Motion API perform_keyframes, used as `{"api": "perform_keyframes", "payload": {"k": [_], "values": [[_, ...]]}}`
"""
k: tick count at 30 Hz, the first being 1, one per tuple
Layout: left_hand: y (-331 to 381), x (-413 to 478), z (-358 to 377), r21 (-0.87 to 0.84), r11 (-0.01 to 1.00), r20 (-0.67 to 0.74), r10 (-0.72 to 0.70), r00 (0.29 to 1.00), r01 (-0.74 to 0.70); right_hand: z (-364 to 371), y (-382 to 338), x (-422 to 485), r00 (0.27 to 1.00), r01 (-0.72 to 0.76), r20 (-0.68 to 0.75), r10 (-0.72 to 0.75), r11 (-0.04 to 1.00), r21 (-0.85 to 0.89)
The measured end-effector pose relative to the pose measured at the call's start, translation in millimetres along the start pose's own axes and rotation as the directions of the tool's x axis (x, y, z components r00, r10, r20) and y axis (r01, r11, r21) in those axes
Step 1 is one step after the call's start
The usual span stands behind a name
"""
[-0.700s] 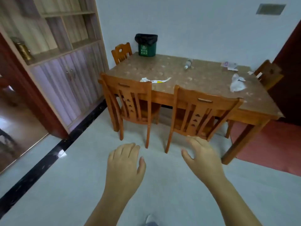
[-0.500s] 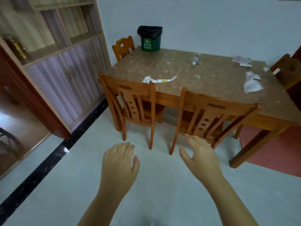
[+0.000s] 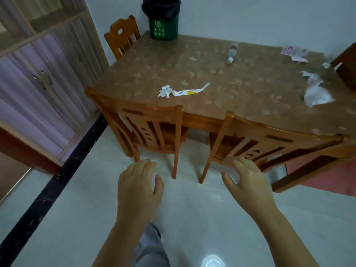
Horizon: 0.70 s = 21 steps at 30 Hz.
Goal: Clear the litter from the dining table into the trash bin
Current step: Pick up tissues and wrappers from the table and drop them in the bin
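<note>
A green trash bin (image 3: 163, 27) with a black liner stands on the far left corner of the brown dining table (image 3: 240, 89). Litter lies on the table: a crumpled white paper (image 3: 165, 91) beside a torn wrapper strip (image 3: 192, 90) near the front edge, a small plastic bottle (image 3: 231, 53) on its side further back, a crumpled clear plastic bag (image 3: 316, 91) at the right, and pink packets (image 3: 293, 53) at the far right. My left hand (image 3: 137, 186) and my right hand (image 3: 247, 183) hover low over the floor, short of the table, fingers apart, holding nothing.
Two wooden chairs (image 3: 146, 130) (image 3: 256, 143) are pushed in along the table's near side, between me and the litter. Another chair (image 3: 122, 35) stands at the far left end, one more (image 3: 346, 64) at the right. A cabinet (image 3: 38, 78) lines the left wall.
The view has moved closer to the table and tilted down; the table and chairs fill more of the frame. Both hands stay open and empty in front of me.
</note>
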<state>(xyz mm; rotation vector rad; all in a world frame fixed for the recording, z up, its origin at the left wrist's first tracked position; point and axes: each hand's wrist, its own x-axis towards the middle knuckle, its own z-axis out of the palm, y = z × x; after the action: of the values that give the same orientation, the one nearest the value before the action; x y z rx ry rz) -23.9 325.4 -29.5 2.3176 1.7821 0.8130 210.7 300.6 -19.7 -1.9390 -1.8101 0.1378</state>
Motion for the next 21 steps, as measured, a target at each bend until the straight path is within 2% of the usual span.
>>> {"api": "perform_keyframes", "payload": {"k": [5,12,17,21], "values": [[-61.5,92.8,7.1,-0.050,0.999,-0.013,0.020,1.000,-0.021,38.5,-29.4,90.2,1.000,-0.016,0.013,0.016,0.999,-0.044],[-128.7,210.9,15.3,-0.082,0.995,0.033,0.059,0.998,-0.056,69.1,-78.4,216.5,0.997,-0.050,-0.054,0.047,0.998,-0.047],[-143.9,258.9,43.6,-0.156,0.988,0.099,0.000,0.995,0.016,91.9,-67.9,258.1,0.993,-0.115,0.001,0.115,0.991,-0.064],[-155.4,299.9,68.9,-0.160,0.987,0.113,0.028,0.993,-0.010,115.9,-49.8,299.1,0.988,-0.152,0.022,0.153,0.986,-0.067]]}}
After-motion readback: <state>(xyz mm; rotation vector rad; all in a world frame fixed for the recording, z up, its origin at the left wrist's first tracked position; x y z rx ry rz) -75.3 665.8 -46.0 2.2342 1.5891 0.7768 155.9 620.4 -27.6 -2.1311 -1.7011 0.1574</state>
